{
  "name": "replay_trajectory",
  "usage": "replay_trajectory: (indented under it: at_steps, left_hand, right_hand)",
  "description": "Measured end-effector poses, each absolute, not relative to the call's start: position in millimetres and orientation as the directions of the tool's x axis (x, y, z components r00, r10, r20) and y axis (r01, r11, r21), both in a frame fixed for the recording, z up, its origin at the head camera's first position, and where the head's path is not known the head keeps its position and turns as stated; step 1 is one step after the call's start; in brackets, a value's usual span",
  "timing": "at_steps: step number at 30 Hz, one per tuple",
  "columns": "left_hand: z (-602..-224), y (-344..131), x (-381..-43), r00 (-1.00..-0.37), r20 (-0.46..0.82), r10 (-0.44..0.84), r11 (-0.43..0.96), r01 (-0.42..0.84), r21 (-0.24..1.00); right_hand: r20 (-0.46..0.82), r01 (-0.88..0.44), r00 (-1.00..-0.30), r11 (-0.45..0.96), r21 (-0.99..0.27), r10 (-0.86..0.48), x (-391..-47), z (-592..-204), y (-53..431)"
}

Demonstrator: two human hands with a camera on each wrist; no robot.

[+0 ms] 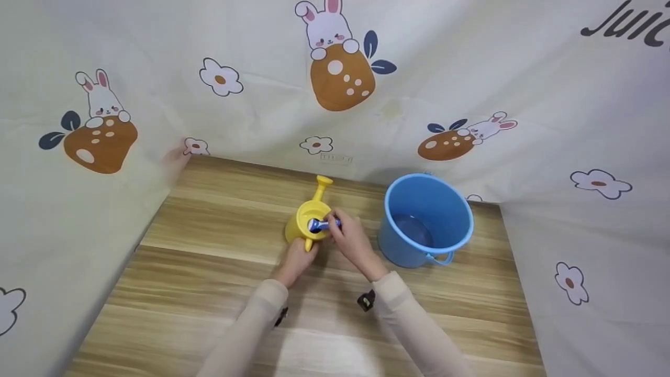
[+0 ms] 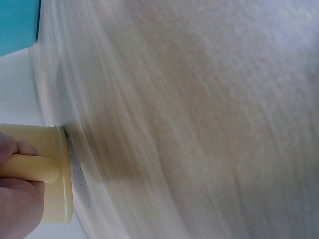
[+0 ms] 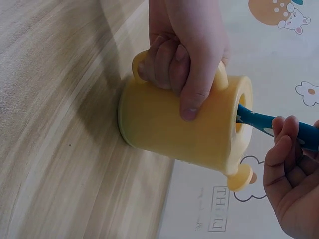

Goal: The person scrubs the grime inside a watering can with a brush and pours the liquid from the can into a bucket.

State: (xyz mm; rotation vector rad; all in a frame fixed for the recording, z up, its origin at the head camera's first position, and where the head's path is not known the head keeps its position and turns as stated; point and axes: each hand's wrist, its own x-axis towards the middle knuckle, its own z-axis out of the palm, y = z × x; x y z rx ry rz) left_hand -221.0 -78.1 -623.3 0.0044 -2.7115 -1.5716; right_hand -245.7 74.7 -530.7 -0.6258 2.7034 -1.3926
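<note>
A yellow watering can [image 1: 294, 226] stands on the wooden surface, its spout [image 1: 318, 195] pointing away from me. My left hand [image 1: 297, 260] grips the can's handle, fingers wrapped round it and thumb along the can's side in the right wrist view. With bent fingers, my right hand [image 1: 352, 238] pinches a slim blue tool [image 3: 259, 121] with white markings. The tool's far end goes into the can's top opening and is hidden there in the right wrist view. In the left wrist view, the left hand [image 2: 17, 206] shows on the handle [image 2: 30, 168].
A blue bucket [image 1: 387, 238] with a handle stands right of the can, close to the right forearm. Wood-grain flooring [image 1: 209, 235] lies under everything. Pale sheets [image 1: 251, 120] printed with rabbits and flowers rise at the back and both sides.
</note>
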Motion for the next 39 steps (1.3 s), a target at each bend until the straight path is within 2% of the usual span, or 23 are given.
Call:
replay_trajectory:
  at_steps: [10, 24, 32, 39]
  left_hand:
    - [-624.3, -78.9, -220.6, -1.0, 0.015, -0.016, 0.481, 0.006, 0.877]
    - [-622.6, -78.1, -220.2, -1.0, -0.009, -0.02, 0.504, -0.018, 0.863]
    - [-623.8, -78.1, -219.3, -1.0, 0.022, -0.016, 0.514, 0.011, 0.858]
    - [-623.3, -78.9, -220.4, -1.0, 0.016, -0.002, 0.492, 0.013, 0.87]
  right_hand:
    - [0.18, -0.322, -0.934, 0.508, -0.799, -0.308, -242.9, -524.3, 74.2]
    - [0.164, -0.312, -0.934, 0.501, -0.807, -0.317, -246.9, -533.9, 66.9]
    - [0.076, -0.27, -0.925, 0.502, -0.822, -0.372, -245.4, -539.0, 60.8]
    - [0.147, -0.349, -0.912, 0.536, -0.769, -0.383, -246.5, -539.9, 63.2]
